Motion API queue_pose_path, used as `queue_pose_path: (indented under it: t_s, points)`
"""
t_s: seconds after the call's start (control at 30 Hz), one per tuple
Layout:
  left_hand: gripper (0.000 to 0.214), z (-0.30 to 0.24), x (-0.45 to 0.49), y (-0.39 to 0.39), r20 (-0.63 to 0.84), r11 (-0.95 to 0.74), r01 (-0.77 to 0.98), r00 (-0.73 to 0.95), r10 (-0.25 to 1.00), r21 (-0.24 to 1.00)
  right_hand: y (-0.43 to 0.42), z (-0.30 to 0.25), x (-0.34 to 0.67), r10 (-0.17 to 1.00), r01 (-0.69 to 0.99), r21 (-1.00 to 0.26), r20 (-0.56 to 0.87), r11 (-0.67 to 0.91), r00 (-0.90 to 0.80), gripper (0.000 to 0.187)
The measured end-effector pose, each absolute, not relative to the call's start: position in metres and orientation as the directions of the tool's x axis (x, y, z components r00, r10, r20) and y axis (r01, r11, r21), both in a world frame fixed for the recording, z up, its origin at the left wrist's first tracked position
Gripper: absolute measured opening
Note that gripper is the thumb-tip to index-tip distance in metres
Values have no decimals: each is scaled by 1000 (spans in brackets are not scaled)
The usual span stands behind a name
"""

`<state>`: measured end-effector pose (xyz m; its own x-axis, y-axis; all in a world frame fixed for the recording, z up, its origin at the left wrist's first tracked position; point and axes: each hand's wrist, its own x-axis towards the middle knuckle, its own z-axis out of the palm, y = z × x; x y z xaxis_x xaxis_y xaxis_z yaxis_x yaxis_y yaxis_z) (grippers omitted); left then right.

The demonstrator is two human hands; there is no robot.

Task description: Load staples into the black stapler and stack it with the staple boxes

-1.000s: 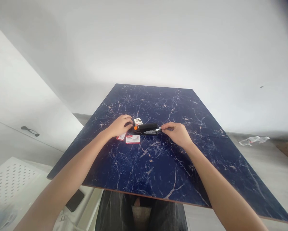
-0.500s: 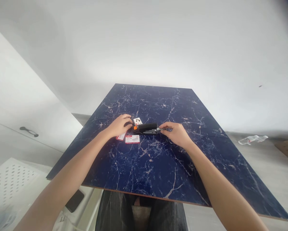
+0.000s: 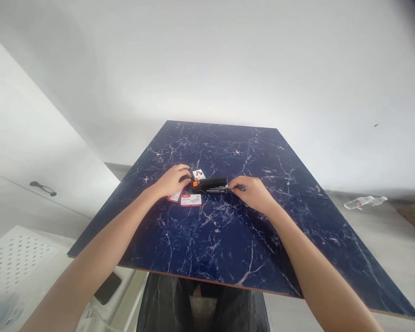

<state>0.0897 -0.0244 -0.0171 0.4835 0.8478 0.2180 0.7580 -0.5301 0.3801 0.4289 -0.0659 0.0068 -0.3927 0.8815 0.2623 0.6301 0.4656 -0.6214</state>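
Boxes [image 3: 191, 200] before and behind stapler [image 3: 212, 182] | left hand [image 3: 174, 180] half-curled, grip unclear | right hand [image 3: 250, 190] pinching stapler's metal end [image 3: 221, 188]

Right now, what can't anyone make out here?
All in the head view:
Palm of the left hand: hidden by its back.
Anything pinched in the right hand: too small.
Fine print on the front red box: too small.
Trousers: cut off by the bottom edge.
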Motion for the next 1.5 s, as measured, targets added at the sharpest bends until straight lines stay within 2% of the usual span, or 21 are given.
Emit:
queue_pose_path:
  t_s: [0.27, 0.43, 0.73, 0.83, 0.93, 1.07, 1.2, 1.3, 1.43, 1.5]
  points:
    - [31, -17, 90, -25, 201, -521, 775, 481, 854, 359, -65, 4, 426, 822, 624, -539, 313, 566, -475, 23]
    - [30, -15, 91, -25, 210, -529, 768, 486, 848, 360, -70, 11, 427, 826, 661, -495, 341, 564, -449, 20]
    - [30, -14, 89, -26, 219, -533, 771, 486, 846, 349, -62, -7, 431, 799, 723, -344, 311, 599, -514, 26]
    - [29, -10, 90, -26, 251, -534, 773, 472, 845, 343, -62, -4, 432, 828, 762, -331, 296, 557, -477, 28]
    - [27, -1, 96, -31, 347, -554, 753, 444, 826, 354, -65, 2, 431, 855, 778, -361, 289, 514, -431, 26]
    - [28, 12, 120, -53, 503, -598, 722, 395, 769, 348, -77, 12, 421, 816, 689, -446, 400, 571, -417, 26]
    - [30, 14, 149, -83, 494, -683, 649, 496, 714, 335, -94, 19, 405, 763, 561, -517, 461, 646, -454, 28]
    - [35, 9, 164, -96, 543, -743, 574, 523, 657, 345, -102, 17, 397, 696, 497, -487, 504, 718, -512, 27]
    - [23, 3, 168, -95, 602, -803, 533, 559, 570, 267, -101, 10, 393, 559, 400, -392, 619, 828, -551, 24]
    - [17, 2, 166, -92, 624, -819, 521, 563, 542, 240, -100, 9, 392, 555, 385, -401, 635, 831, -537, 22]
